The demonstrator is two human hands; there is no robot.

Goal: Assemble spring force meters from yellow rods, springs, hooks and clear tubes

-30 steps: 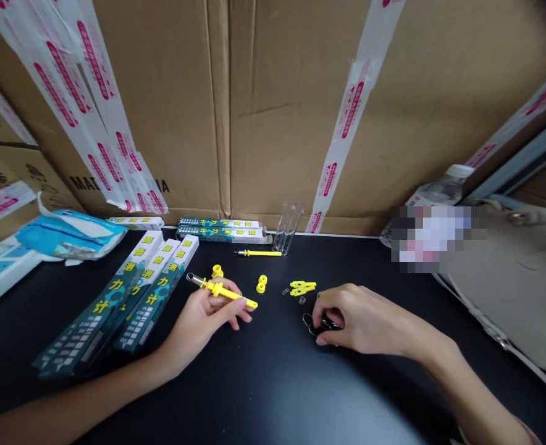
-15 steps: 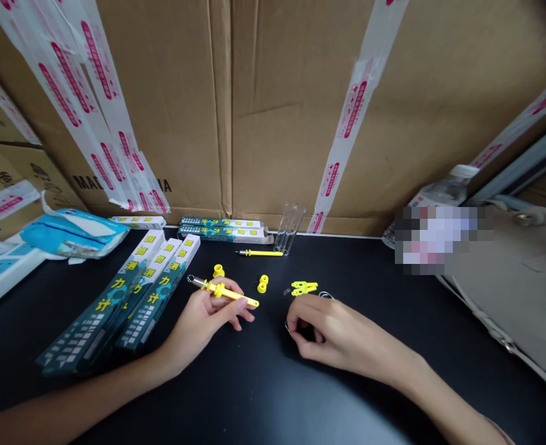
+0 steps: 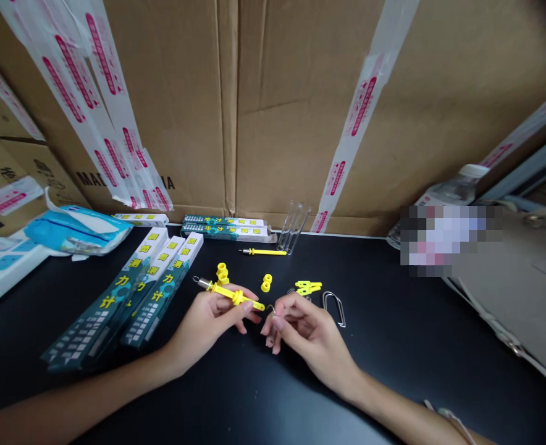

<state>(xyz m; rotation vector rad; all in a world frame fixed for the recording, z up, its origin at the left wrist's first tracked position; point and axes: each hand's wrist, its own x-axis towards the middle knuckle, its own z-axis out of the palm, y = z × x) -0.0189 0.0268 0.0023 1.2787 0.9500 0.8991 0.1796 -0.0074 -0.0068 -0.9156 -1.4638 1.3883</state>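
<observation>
My left hand [image 3: 222, 312] is closed on a yellow spring scale rod [image 3: 229, 293], which has a metal spring and a small wire loop at its left end. The rod slants down to the right, and its holed tip points towards my right hand [image 3: 301, 324]. Between the thumb and fingers of that hand is a thin metal wire hook [image 3: 272, 309], its curved end close to the tip; whether they touch I cannot tell. Beyond my hands lie yellow caps [image 3: 266, 283], flat yellow pieces [image 3: 309, 287], a small spring [image 3: 291, 291] and several wire hooks [image 3: 333, 309].
Printed spring scale boxes [image 3: 162, 290] lie at left, with more boxes [image 3: 226, 228] at the back. Clear tubes [image 3: 294, 227] stand near another yellow rod [image 3: 266, 252]. A blue wipes pack [image 3: 78, 228], bottle [image 3: 458, 188] and beige bag [image 3: 509, 290] flank the black table [image 3: 254, 402].
My right hand has moved left from beside the wire hooks to the rod's tip, bringing a hook with it. My left hand still holds the rod. The view has shifted slightly.
</observation>
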